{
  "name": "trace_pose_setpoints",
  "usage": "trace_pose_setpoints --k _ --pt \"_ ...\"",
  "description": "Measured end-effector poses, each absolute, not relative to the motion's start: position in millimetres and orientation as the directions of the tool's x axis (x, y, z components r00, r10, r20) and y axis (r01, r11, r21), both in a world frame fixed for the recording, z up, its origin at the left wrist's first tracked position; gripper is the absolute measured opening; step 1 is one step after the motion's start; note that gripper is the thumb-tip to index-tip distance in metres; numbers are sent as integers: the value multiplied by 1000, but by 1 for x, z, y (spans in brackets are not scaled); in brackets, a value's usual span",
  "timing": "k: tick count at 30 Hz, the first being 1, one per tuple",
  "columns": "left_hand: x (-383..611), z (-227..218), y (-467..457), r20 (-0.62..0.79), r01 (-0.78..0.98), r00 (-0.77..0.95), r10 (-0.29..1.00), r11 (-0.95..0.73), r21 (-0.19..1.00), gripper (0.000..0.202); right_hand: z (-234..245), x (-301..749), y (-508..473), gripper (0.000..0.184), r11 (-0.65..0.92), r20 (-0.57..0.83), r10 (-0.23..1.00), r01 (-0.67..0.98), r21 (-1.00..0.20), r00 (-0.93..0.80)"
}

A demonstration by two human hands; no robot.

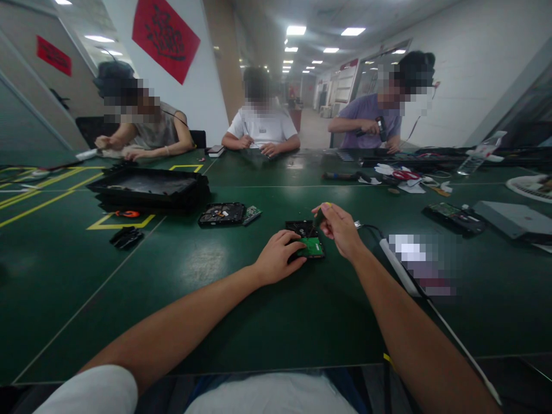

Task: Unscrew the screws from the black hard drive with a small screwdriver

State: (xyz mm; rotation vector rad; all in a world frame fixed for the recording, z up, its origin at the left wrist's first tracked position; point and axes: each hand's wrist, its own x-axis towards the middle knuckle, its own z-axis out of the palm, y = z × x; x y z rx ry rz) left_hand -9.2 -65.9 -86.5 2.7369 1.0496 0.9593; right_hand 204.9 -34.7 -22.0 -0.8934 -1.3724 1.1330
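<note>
On the green table in front of me lies a hard drive (316,248) with a green circuit board facing up and a black metal part at its far end. My left hand (279,256) grips it from the left, fingers over the board and thumb along the near edge. Above its right side, my right hand (338,227) is closed around the dark handle of a screwdriver (318,219), which slants down toward the drive. The screwdriver's tip is too small to make out.
Left of the drive are another opened hard drive (222,214), a loose circuit board (252,215) and stacked black trays (149,187). A white power strip (399,267) with a cable lies right. Farther right sits another drive (452,218). Three people work across the table.
</note>
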Motion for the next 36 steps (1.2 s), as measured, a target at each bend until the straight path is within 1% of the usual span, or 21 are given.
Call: trace_pose_setpoints --k 3,5,8,11,19,22,27,33,36 --pt "-10 -88 -65 528 583 580 620 -769 262 33 -23 204 -35 41 251 258 960 -74 -965 -111" --pt "-11 -88 -65 528 584 581 619 -769 259 33 -24 203 -35 43 235 245 962 -97 -967 -120" --pt "-11 -89 -65 530 587 577 621 -767 259 33 -24 203 -34 51 198 219 964 -146 -969 -153" --pt "-10 -88 -65 525 585 577 626 -765 269 33 -23 204 -33 58 184 209 964 -153 -971 -163" --pt "-10 -88 -66 514 589 580 632 -761 271 33 -26 203 -32 43 266 270 960 -59 -962 -75" --pt "-10 -88 -65 518 589 578 631 -761 271 33 -28 203 -31 45 253 259 961 -74 -965 -96" --pt "-10 -86 -67 517 591 572 637 -757 278 33 -26 204 -31 56 217 234 962 -130 -968 -140" --pt "-9 -87 -66 504 596 582 638 -756 269 34 -26 205 -30 47 271 276 958 -63 -960 -78" --pt "-9 -89 -65 505 600 578 641 -753 270 34 -27 204 -30 43 280 283 958 -77 -957 -45"
